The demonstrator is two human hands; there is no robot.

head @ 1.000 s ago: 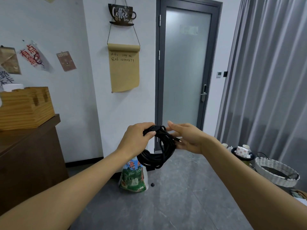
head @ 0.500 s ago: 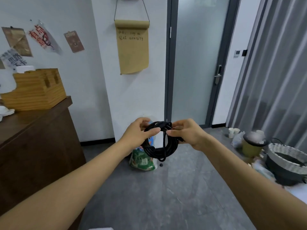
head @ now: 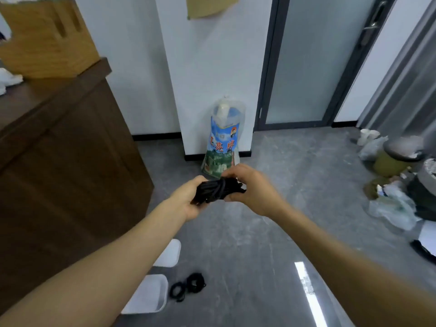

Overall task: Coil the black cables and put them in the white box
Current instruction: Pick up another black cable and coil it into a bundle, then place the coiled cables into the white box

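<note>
A coiled bundle of black cable (head: 218, 188) is held flat between both hands above the floor. My left hand (head: 186, 199) grips its left end with fingers curled under it. My right hand (head: 250, 185) pinches the right end, thumb below and fingers on top. On the floor below, a white box (head: 147, 295) stands partly hidden behind my left forearm. Its white lid (head: 168, 253) lies just beyond it. Another black cable (head: 188, 285) lies in loose loops on the floor right of the box.
A dark wooden cabinet (head: 59, 147) with a light wooden block (head: 47, 41) on top fills the left. A printed plastic bag (head: 221, 142) leans against the white pillar. Bins, a basket and crumpled bags (head: 396, 175) crowd the right. Grey door (head: 313, 60) behind.
The view has tilted down, so the floor, the white box and the loose cable now show. The bundle has turned from hanging loops to lying flat between my hands.
</note>
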